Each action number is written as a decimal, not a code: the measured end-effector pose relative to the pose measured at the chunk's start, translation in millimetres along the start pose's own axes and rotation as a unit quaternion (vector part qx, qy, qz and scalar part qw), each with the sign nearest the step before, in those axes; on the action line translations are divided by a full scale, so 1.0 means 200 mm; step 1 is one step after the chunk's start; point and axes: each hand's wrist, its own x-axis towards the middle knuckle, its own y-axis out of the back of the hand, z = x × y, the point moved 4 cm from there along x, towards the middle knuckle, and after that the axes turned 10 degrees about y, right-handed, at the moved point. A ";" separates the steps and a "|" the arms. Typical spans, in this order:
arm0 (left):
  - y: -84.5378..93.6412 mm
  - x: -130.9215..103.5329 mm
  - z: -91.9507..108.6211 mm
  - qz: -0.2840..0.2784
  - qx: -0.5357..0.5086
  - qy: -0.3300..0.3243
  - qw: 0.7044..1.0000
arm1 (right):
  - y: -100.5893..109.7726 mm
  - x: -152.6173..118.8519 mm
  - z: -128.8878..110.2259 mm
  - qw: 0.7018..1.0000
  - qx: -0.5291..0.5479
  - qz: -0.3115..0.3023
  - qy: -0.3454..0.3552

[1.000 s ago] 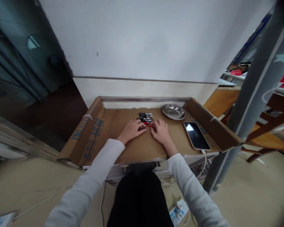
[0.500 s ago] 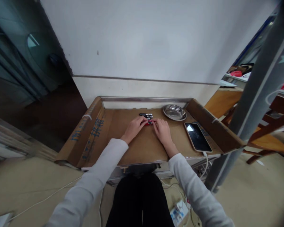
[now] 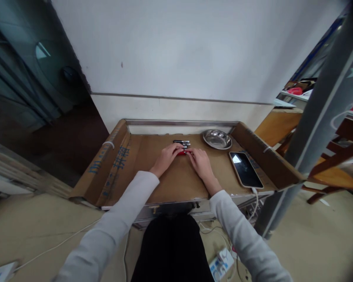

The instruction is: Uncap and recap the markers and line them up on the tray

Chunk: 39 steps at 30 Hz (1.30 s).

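Observation:
A red marker lies crosswise low over the cardboard, partly covered by my fingers. My left hand is closed on its left part, with thumb and fingertips pinched together. At the marker's other end, the bent fingers of my right hand grip it. Just behind the fingertips, several black markers with silvery ends lie side by side on the cardboard lining. The nearest of these are partly hidden by my left hand.
A round steel bowl stands at the back right. In front of it lies a phone with a white cable plugged in. Raised cardboard sides bound the table, and a grey post rises beyond the right side.
More of the red marker shows between my hands now. My fingers have shifted slightly on it, while the black markers, bowl and phone have stayed put.

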 end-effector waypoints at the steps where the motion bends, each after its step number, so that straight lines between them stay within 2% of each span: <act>1: 0.00 0.00 0.00 -0.003 -0.007 0.011 1.000 | 0.00 0.00 0.00 1.000 0.010 0.001 0.005; 6: -0.02 0.00 0.00 -0.034 -0.034 0.034 0.998 | 0.00 -0.01 -0.01 0.998 0.050 0.018 0.016; 11: -0.03 0.00 -0.01 -0.043 -0.031 0.045 0.998 | 0.00 -0.01 -0.01 0.999 0.039 -0.001 0.019; 14: -0.04 0.00 -0.01 -0.054 0.010 0.021 0.998 | 0.02 -0.02 0.02 0.999 0.013 0.020 -0.034; 18: -0.06 0.00 0.00 -0.088 0.129 -0.034 0.987 | 0.05 -0.05 0.07 0.991 -0.028 0.058 -0.120; 24: -0.08 -0.02 0.00 -0.126 0.194 -0.072 0.970 | 0.06 -0.08 0.08 0.984 -0.074 0.030 -0.159; 28: -0.05 -0.01 -0.01 -0.078 0.191 -0.057 0.977 | 0.06 -0.06 0.05 0.986 -0.096 0.012 -0.135; 32: -0.01 -0.01 -0.01 -0.016 0.159 -0.041 0.986 | 0.07 -0.04 0.00 0.992 -0.085 0.031 -0.092; 39: 0.01 -0.02 0.02 0.002 0.117 -0.053 0.992 | 0.10 -0.04 -0.03 0.988 -0.088 0.089 -0.091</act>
